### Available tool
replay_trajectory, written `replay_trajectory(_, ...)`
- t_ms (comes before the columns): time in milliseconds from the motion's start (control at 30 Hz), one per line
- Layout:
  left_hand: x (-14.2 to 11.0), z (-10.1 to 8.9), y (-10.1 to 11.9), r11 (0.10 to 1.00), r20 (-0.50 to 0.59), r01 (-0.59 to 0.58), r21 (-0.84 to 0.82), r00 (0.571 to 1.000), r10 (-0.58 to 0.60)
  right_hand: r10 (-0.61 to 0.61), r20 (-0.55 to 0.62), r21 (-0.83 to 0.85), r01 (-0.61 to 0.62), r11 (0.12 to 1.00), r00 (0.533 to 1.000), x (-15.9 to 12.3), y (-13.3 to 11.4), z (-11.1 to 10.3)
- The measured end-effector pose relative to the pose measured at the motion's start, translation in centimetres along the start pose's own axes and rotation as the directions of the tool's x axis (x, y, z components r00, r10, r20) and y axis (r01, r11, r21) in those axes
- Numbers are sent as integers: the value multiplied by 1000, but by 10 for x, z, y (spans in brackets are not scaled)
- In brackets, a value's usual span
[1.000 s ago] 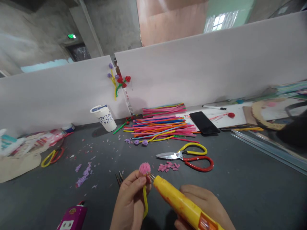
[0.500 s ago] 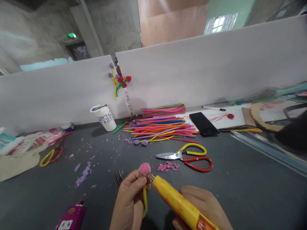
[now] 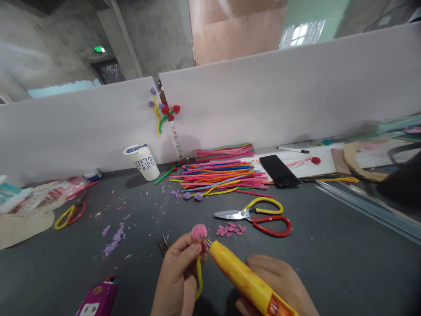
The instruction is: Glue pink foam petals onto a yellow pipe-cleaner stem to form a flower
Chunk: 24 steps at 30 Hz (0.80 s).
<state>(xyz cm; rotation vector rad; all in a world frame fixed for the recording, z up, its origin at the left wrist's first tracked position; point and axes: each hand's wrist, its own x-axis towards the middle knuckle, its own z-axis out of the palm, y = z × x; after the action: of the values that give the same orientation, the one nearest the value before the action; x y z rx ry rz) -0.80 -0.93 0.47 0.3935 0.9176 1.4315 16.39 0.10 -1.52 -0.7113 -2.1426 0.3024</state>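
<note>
Between the thumb and fingers of my left hand [image 3: 184, 265] is a pink fuzzy flower head [image 3: 199, 231] on a yellow pipe-cleaner stem [image 3: 199, 281], which hangs down in a curve. My right hand [image 3: 279, 278] is wrapped round a yellow electric tool with a thin metal tip [image 3: 241, 273] and an orange window in its handle. The tip meets the underside of the flower head, by the stem; whether it presses in I cannot tell. Just beyond lie pink clippings [image 3: 230, 229] and scissors [image 3: 253, 215] with one yellow and one red handle. Dark metal tips [image 3: 162, 245] show behind my left hand.
Bundles of coloured pipe cleaners [image 3: 223, 173] lie by the white partition [image 3: 279, 96]. A paper cup [image 3: 143, 162] stands left of them, a black phone [image 3: 279, 170] right. A purple power strip [image 3: 98, 298], purple scraps [image 3: 115, 240] and second scissors [image 3: 70, 215] occupy the left side.
Almost nothing differs. Both hands keep their grip, and the tool's tip stays at the flower head.
</note>
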Motion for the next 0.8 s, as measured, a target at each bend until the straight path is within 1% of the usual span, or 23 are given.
replay_trajectory(67, 0, 0, 0, 1000, -3, 4, 6, 1000, -4, -10, 6, -21, 10, 1000, 1000, 0, 0, 1)
replay_trajectory(200, 0, 0, -1, 1000, -12, 1, 16, 1000, 0, -39, -29, -54, 37, 998, 999, 0, 1, 2)
replay_trajectory(433, 0, -1, -1, 1000, -21, -6, -10, 1000, 6, -51, -49, -58, 48, 997, 998, 4, 1, 1)
replay_trajectory(633, -1, 0, -1, 1000, -31, -20, -17, 999, 20, -33, -13, -106, 32, 994, 999, 2, 3, 4)
replay_trajectory(800, -2, 2, 1, 999, -69, -34, -27, 997, 32, -31, 14, -128, 33, 991, 999, 2, 2, 3)
